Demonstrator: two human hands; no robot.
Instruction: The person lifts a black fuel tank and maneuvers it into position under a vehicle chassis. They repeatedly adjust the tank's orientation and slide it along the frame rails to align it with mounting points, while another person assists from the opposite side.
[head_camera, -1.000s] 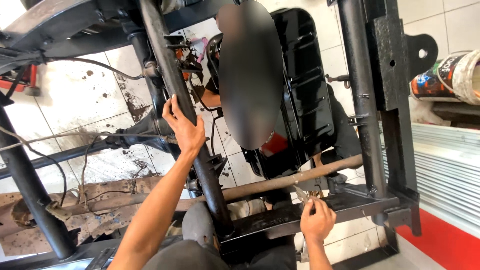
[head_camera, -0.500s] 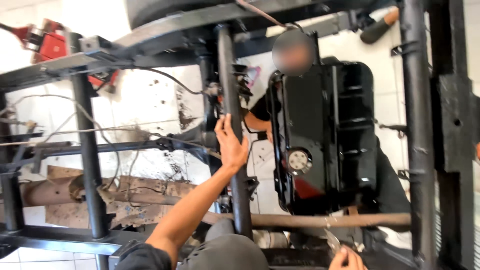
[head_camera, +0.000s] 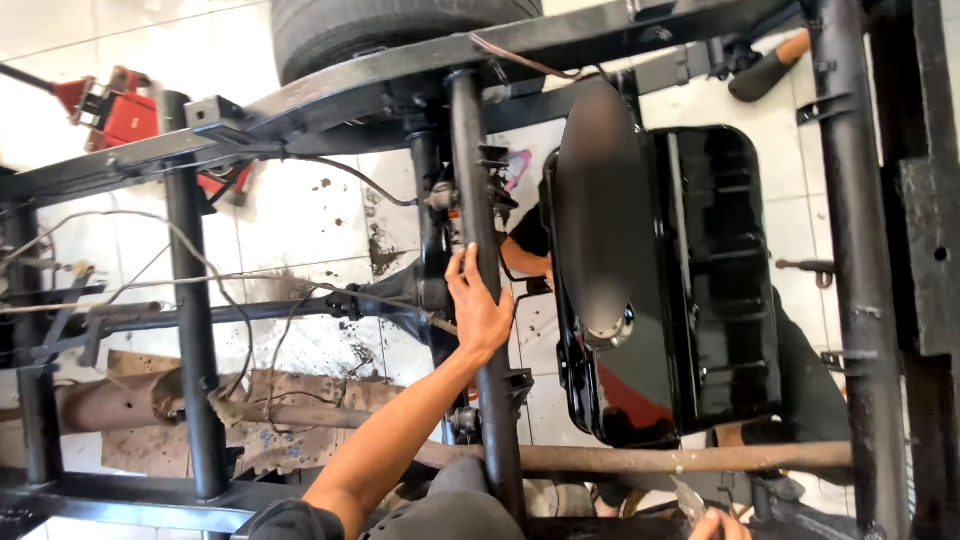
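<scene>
Left arm stretched upward, left hand (head_camera: 478, 310) curled in a grip; right hand (head_camera: 718, 524) barely visible.

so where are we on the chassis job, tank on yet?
Done: the bare chassis frame stands stripped, with the black fuel tank already set between its rails. In hand: the left hand grips the black drive shaft; the right hand is barely in view at the bottom edge. Left: loose cables hang unrouted; whether the tank is bolted cannot be told.
</scene>
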